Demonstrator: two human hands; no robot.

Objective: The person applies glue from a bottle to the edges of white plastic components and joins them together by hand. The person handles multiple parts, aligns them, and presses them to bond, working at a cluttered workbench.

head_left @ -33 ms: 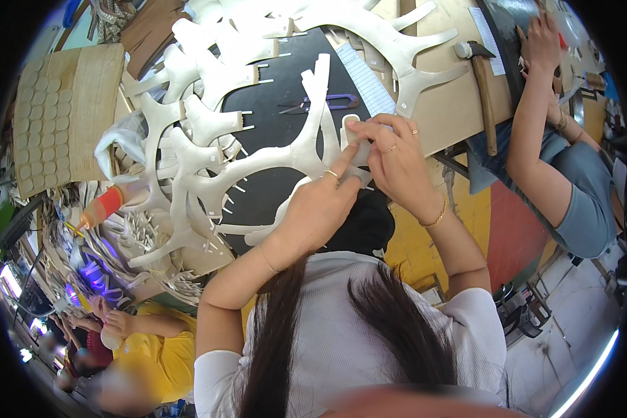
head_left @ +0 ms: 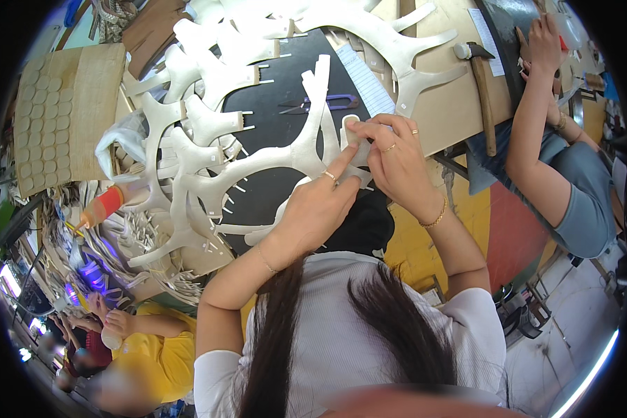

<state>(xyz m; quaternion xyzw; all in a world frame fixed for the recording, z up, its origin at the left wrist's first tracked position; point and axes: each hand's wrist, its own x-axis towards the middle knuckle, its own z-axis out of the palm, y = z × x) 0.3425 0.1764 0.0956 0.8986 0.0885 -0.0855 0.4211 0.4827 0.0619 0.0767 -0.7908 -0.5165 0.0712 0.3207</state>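
Note:
A cream, smooth branching piece shaped like an antler [head_left: 306,150] lies across the black mat [head_left: 268,125], its near end under my hands. My left hand [head_left: 320,209] is closed on its near branches, the index finger stretched up against a blunt tip. From the other side my right hand [head_left: 400,164] pinches that same tip [head_left: 351,124] with bent fingers. What lies under my fingertips is partly hidden. Purple-handled snips [head_left: 338,103] rest on the mat just beyond.
Several similar cream branching pieces [head_left: 209,118] with protruding pegs crowd the left and far side. A hammer [head_left: 484,90] and lined paper [head_left: 369,80] lie to the right. An orange-banded squeeze bottle [head_left: 104,207] stands left. A co-worker's arm [head_left: 533,132] is at the right.

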